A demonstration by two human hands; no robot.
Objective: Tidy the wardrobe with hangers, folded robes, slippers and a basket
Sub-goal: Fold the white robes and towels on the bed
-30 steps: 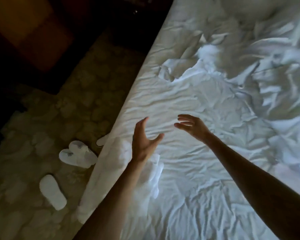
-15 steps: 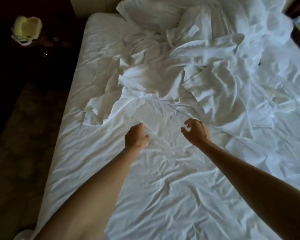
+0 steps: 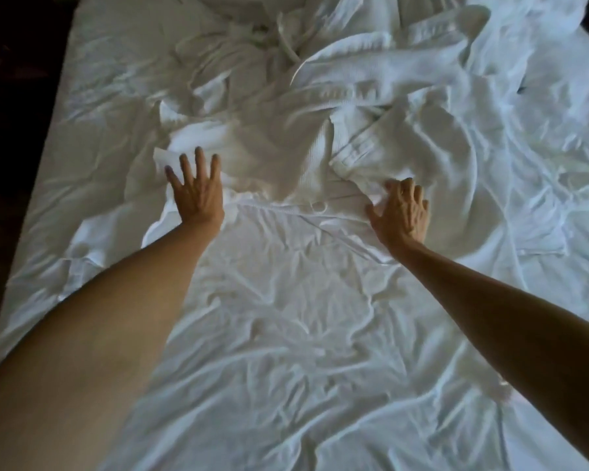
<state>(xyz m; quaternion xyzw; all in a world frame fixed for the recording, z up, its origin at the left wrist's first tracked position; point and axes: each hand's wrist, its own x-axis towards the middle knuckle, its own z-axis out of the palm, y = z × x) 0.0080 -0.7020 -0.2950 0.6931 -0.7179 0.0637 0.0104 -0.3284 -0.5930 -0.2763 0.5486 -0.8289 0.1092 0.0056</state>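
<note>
White waffle-weave robe lies crumpled across the middle of the rumpled bed sheet. We see the left hand pressed flat on its near edge, fingers straight and spread. The right hand curls its fingers into a fold of the robe, gripping it.

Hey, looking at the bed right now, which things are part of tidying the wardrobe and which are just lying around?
Part of the job:
- crumpled white robe, unfolded on the bed
- left hand, flat on the robe's edge
- right hand, fingers curled on the robe's fabric

Just lying about:
- rumpled bed sheet
</note>
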